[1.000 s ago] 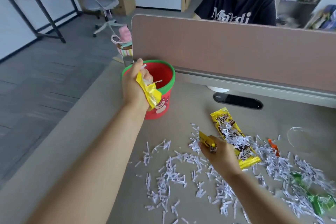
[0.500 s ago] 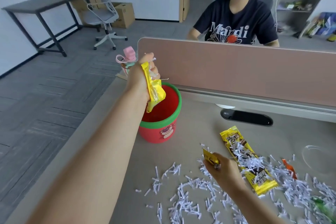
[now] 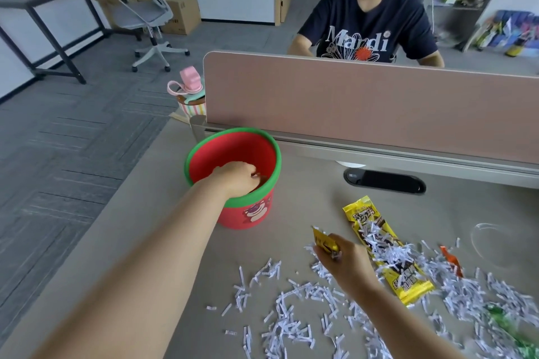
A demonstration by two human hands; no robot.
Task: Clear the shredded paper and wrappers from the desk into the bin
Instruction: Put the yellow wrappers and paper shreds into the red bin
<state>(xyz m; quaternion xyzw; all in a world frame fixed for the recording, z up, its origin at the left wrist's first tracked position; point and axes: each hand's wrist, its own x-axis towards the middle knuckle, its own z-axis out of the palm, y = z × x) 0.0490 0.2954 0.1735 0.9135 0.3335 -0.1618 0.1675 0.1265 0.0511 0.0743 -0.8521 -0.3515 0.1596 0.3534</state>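
A red bin with a green rim stands on the grey desk near its left edge. My left hand reaches down inside it, fingers curled; whether they hold anything is hidden. My right hand hovers over the shredded paper, pinching a small yellow wrapper with a few shreds. A long yellow wrapper lies to its right, partly covered in shreds. An orange wrapper and a green wrapper sit in the shreds at far right.
A pink partition runs along the desk's back, with a person seated behind it. A black cable slot lies below the partition. A pink-lidded bottle stands behind the bin. A clear plastic piece lies at right.
My left hand, which held a crumpled yellow wrapper above the bin, has dropped down into the bin and the wrapper is out of sight. My right hand stays over the shreds.
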